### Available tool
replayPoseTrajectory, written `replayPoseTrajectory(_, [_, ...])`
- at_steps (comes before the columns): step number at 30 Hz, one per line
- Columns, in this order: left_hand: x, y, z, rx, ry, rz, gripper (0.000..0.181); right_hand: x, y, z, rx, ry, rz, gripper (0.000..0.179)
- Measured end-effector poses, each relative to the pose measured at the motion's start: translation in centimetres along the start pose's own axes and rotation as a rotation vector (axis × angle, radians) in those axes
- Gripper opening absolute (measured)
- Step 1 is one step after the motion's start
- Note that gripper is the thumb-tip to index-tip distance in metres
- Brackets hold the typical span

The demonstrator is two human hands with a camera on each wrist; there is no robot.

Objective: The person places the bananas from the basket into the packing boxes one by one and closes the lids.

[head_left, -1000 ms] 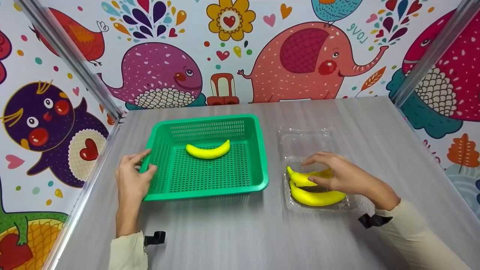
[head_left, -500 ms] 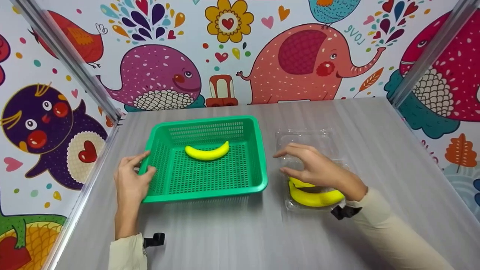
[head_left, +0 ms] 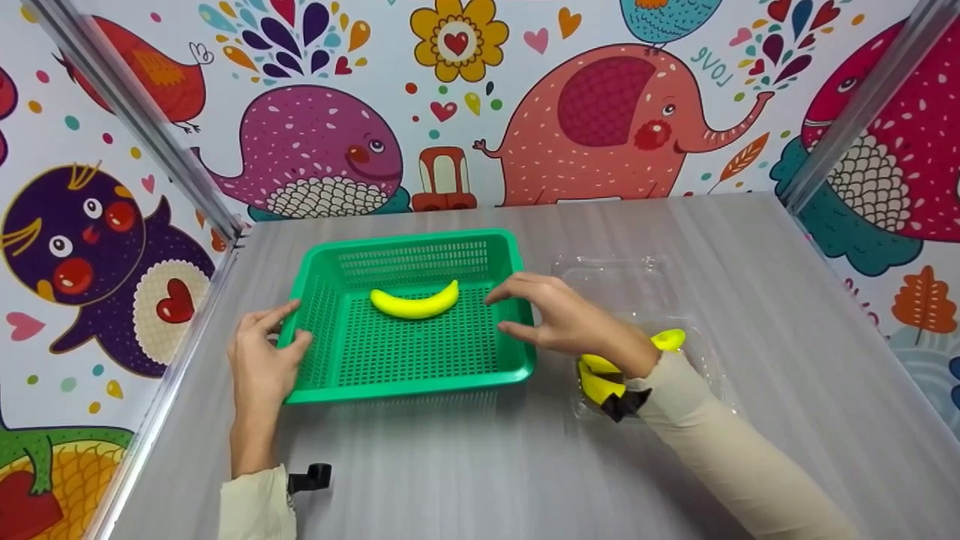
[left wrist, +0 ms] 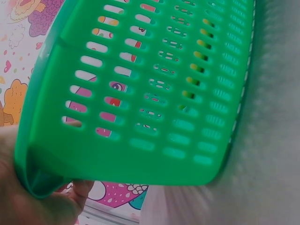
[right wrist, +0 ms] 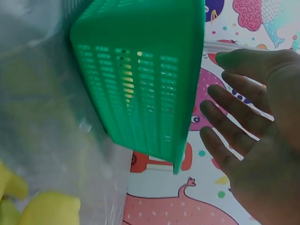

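Note:
A green plastic basket (head_left: 420, 388) with slotted walls stands left of centre in the head view. One yellow banana (head_left: 415, 304) lies on its floor. My left hand (head_left: 264, 356) pinches the basket's left rim, thumb inside and fingers at the edge; the left wrist view shows the rim between them. My right hand (head_left: 551, 311) is over the basket's right rim with fingers apart and nothing between them. In the right wrist view its spread fingers are beside the basket wall. Under my right forearm, more bananas (head_left: 596, 386) sit in a clear plastic container (head_left: 705, 375), partly hidden.
The container's clear lid (head_left: 611, 274) is folded open behind it on the grey table (head_left: 420, 480). Printed cartoon walls (head_left: 600, 97) enclose the back and sides, with metal posts (head_left: 142, 112) at the corners. A black strap mount (head_left: 311, 478) sticks out from my left sleeve.
My right hand has moved left from over the bananas in the container to the basket's right rim, holding nothing. My left hand and the banana in the basket have stayed put.

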State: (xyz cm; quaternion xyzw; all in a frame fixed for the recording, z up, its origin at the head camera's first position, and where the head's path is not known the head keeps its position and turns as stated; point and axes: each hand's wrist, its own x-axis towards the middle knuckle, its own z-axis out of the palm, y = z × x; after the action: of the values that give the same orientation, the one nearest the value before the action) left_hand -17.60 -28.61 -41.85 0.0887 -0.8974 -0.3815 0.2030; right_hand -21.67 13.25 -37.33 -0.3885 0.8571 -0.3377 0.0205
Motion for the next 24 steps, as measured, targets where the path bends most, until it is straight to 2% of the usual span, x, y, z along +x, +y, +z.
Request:
replayPoseTrajectory(14, [0.1,-0.2,0.0,0.01,0.022,0.016,0.043,5.1,-0.2,2.2,-0.025,-0.097,0.012,0.042])
replayPoseTrajectory(24, [0.1,-0.2,0.0,0.001,-0.001,-0.005,0.044,7.4,0.0,3.7,-0.051,-0.182,0.071,0.045])
